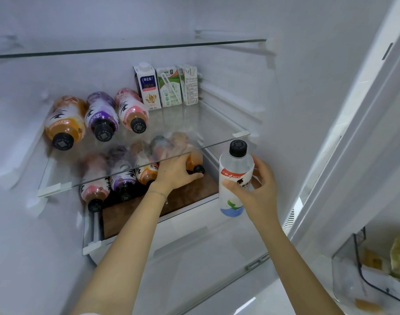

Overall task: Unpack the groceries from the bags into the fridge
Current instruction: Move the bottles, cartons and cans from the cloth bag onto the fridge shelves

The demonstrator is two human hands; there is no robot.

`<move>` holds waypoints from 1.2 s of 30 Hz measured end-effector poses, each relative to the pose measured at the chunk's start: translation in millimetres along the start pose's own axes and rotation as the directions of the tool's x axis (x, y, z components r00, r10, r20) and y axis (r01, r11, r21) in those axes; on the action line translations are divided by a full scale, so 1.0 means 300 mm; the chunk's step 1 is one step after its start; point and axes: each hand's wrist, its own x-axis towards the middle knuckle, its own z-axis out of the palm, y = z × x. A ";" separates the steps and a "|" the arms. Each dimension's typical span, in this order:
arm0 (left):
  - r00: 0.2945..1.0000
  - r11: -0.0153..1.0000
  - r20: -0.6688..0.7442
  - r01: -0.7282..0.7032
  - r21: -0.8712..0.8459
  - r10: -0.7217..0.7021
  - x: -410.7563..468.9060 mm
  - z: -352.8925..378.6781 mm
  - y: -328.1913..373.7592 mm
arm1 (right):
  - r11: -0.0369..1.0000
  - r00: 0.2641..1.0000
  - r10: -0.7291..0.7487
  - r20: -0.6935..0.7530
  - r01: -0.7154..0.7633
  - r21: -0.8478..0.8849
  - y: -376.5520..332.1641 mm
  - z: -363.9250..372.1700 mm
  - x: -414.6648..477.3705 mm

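I look into the open fridge. My left hand (175,171) reaches under the middle glass shelf (217,142) and grips an orange-pink bottle (194,159) lying on its side on the lower shelf. Beside it, to the left, lie three more bottles: pink (94,189), purple (122,180) and orange (145,173). My right hand (254,185) holds a clear bottle (234,176) with a black cap and a white label, upright in front of the fridge's right side.
On the middle shelf lie an orange bottle (63,123), a purple bottle (101,117) and a pink bottle (131,111), with three cartons (166,87) upright behind. A top glass shelf (126,50) spans above. The door bin (371,264) at lower right holds packets.
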 end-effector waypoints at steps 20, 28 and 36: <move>0.976 0.995 0.198 0.098 -0.035 -0.090 -0.069 -0.069 -0.024 | 0.987 0.998 -0.038 0.049 0.029 0.161 0.027 0.074 0.030; 0.989 0.897 0.112 -0.040 -0.441 0.099 -0.150 -0.156 0.128 | 0.998 0.999 -0.014 0.052 0.010 0.065 0.148 0.057 0.041; 0.992 0.876 0.073 -0.059 -0.479 0.107 -0.145 -0.174 0.297 | 0.994 0.993 -0.069 0.097 0.077 -0.084 0.200 0.091 0.027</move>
